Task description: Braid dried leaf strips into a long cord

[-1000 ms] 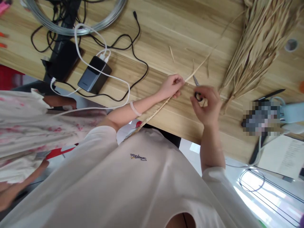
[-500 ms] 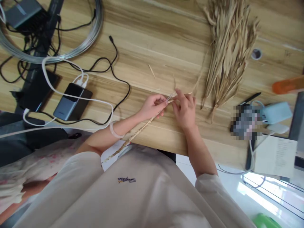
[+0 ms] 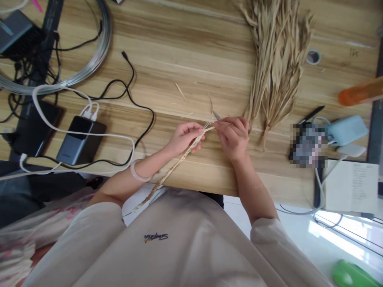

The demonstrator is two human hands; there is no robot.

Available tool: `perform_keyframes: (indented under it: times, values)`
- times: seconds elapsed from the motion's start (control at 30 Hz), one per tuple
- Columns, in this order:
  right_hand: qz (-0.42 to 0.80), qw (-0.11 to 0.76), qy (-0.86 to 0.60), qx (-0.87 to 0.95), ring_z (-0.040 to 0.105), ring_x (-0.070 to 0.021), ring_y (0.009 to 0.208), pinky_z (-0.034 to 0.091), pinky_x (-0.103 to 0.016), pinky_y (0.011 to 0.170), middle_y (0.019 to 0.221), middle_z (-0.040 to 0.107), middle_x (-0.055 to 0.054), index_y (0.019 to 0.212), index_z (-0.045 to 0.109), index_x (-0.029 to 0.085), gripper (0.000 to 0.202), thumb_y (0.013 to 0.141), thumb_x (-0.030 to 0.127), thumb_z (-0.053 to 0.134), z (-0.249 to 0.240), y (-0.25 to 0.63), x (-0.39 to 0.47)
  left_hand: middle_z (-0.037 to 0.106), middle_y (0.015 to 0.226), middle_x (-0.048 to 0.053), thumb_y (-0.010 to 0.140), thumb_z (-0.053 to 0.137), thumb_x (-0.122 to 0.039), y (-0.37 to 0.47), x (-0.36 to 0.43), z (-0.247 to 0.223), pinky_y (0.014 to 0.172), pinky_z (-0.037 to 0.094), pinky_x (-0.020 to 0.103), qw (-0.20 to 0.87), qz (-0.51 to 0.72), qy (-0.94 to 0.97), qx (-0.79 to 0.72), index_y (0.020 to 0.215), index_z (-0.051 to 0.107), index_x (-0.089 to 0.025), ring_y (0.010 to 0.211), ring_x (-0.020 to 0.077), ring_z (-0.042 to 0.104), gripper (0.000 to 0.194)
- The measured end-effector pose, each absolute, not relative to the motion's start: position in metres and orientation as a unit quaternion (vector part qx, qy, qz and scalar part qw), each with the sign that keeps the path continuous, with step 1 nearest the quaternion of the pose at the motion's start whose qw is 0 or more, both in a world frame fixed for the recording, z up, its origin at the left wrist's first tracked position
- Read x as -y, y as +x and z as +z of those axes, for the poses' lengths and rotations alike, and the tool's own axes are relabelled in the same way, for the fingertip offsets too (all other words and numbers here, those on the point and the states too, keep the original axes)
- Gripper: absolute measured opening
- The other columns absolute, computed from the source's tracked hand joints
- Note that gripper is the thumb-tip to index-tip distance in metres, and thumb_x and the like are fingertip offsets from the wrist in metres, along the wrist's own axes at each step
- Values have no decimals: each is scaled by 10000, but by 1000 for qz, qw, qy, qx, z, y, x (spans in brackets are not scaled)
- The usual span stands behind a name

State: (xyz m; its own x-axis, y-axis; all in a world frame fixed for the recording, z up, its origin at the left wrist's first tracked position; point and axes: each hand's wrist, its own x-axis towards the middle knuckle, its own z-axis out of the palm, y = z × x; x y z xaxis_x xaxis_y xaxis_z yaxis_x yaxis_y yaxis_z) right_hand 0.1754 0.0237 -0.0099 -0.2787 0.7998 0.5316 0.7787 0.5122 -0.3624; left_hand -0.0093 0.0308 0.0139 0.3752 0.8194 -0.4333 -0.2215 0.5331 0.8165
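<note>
My left hand [image 3: 187,136] is closed in a pinch round the upper end of a thin rod wrapped in dry straw-coloured leaf [image 3: 170,170]. That rod slants down past my forearm, with bare wire showing at its lower tip. Fine wire ends [image 3: 208,123] stick out beyond my left fingertips. A pale leaf strip [image 3: 209,129] stretches from there to my right hand [image 3: 233,136], whose fingers are curled shut on it. From the same right fingers a pointed grey tip [image 3: 216,115] pokes out; the rest of that tool is hidden.
Dried leaves [image 3: 277,67] lie in a bundle behind my right hand. Leftward are a coil of wire [image 3: 98,56], black cables and a power bank [image 3: 80,139]. An orange object [image 3: 359,91], a light blue case [image 3: 347,129] and a notebook [image 3: 350,185] sit rightward. Another person's clothing shows lower left.
My right index finger, raised before, has curled in with the others. The grey pointed tip now shows at my right fingers. The view has shifted slightly.
</note>
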Motion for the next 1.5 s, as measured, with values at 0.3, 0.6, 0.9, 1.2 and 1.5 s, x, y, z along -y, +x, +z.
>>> perform_keyframes:
  times: [0.3,0.6,0.9,1.2,1.5]
  values:
    - [30,352,-484,800,617,-174,898,427,-380,839,885,702,-37,915,638,232,168,917,220,470,-8,172,-24,586,567,-34,673,699,-352,-9,-31,15,263,272,159,745,360,348,-441,695,537,-156,323,48,471,255]
    - [39,346,-487,801,615,-159,849,425,-348,845,876,702,-37,960,640,226,154,906,231,496,-3,175,-24,588,597,-28,668,728,-393,-10,-31,13,264,296,159,710,372,380,-463,711,571,-157,348,44,484,288]
    - [29,343,-526,777,624,-164,789,455,-313,737,868,699,-62,990,650,202,187,904,270,498,-4,181,-22,569,610,-29,698,707,-417,-11,-32,12,263,291,154,662,399,419,-477,720,556,-161,364,41,490,298]
    - [-31,417,-556,719,577,-254,1087,454,-450,912,1127,637,-116,1127,609,216,284,873,306,517,18,202,-21,557,600,-42,724,679,-384,-13,-35,11,281,291,142,646,406,410,-499,726,540,-163,370,27,479,261]
    - [-276,440,-701,489,620,-400,953,396,-583,805,939,685,-229,984,731,291,472,765,605,453,-37,383,55,545,589,-49,736,662,-365,-14,-36,10,282,297,145,659,408,399,-491,727,530,-159,366,26,469,244]
